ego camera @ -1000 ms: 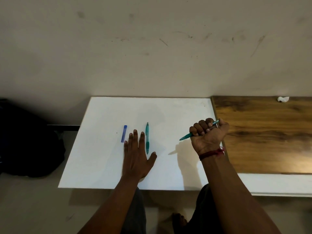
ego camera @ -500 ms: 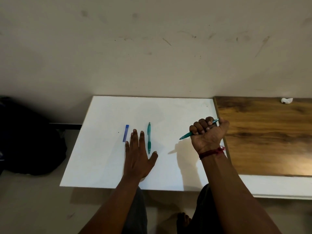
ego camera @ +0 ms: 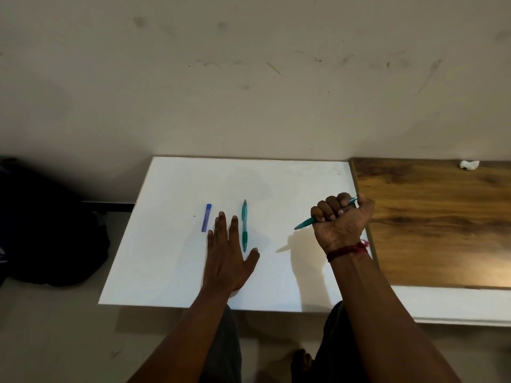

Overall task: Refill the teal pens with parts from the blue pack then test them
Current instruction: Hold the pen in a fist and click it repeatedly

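The right hand has its fingers clenched in a fist round 1 slim translucent teal pen, tip pointing left above the white surface. The left hand lies flat there, fingers released, between the narrow blue pack and the 2nd teal pen. Any print is too small to read.

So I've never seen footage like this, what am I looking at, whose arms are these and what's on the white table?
No machine here: a person wears a camera on the head, looking down at their own hands. The left hand lies flat on the white tabletop. The right hand grips one teal pen in a fist. A second teal pen lies right of the left hand's fingers, a small blue pack left of them. A wooden surface adjoins the tabletop.
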